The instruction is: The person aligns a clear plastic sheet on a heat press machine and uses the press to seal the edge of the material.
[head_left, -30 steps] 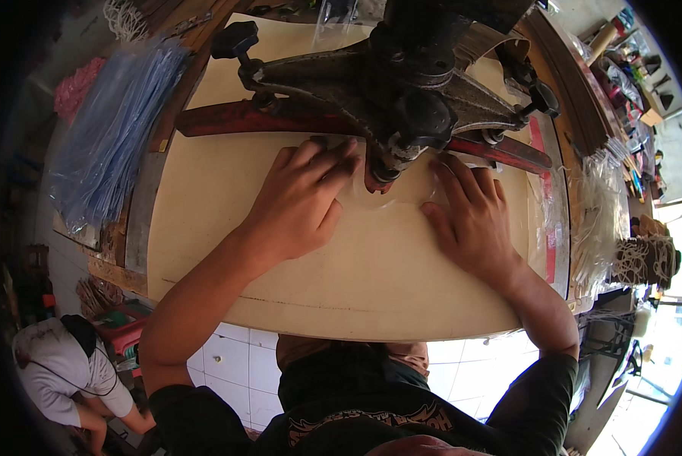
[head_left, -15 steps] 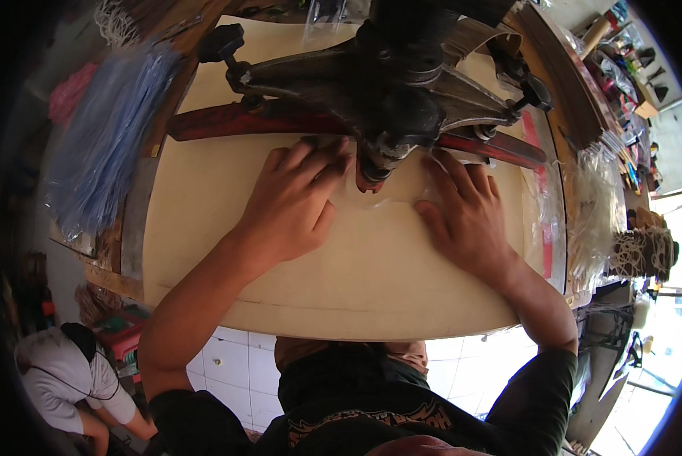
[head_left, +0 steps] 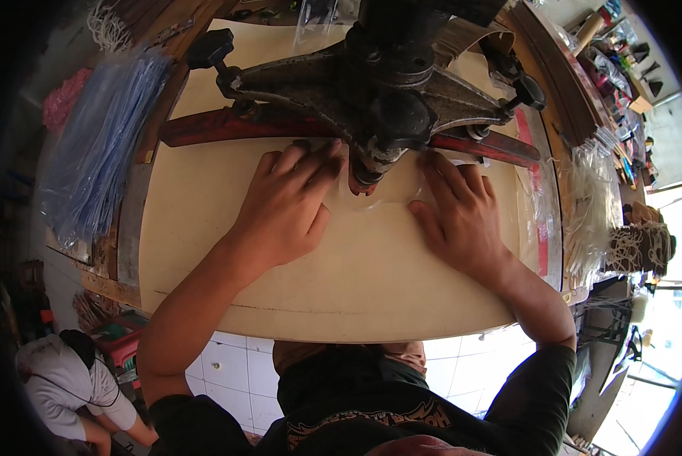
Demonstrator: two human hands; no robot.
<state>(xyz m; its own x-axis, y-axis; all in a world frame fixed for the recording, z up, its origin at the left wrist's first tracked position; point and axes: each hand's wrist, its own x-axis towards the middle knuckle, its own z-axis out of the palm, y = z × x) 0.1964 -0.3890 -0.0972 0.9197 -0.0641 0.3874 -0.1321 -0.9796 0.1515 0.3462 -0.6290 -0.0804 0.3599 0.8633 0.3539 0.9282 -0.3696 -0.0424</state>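
Both of my hands lie on a large beige board (head_left: pixel 341 289), at the near side of a dark metal press head (head_left: pixel 390 114) with black knobs. The press head carries a long red bar (head_left: pixel 227 125). My left hand (head_left: pixel 284 205) is left of the bar's middle, fingers stretched forward with the tips up against the bar's near edge. My right hand (head_left: pixel 462 216) lies to the right, fingers spread and tips close to the bar. Between them, faint glints show a piece of clear plastic film (head_left: pixel 367 205); the fingertips seem to touch it, but its outline is hard to make out.
Bluish clear plastic sleeves (head_left: pixel 102 144) are stacked at the left edge of the table. On the right lie more clear plastic bags (head_left: pixel 588 205) and bundles of pale cord (head_left: pixel 639 247). A person in a light shirt (head_left: pixel 67 387) bends down at the lower left.
My view has shifted slightly, so the whole scene sits a little lower and further left. Both hands keep almost the same place against the red bar.
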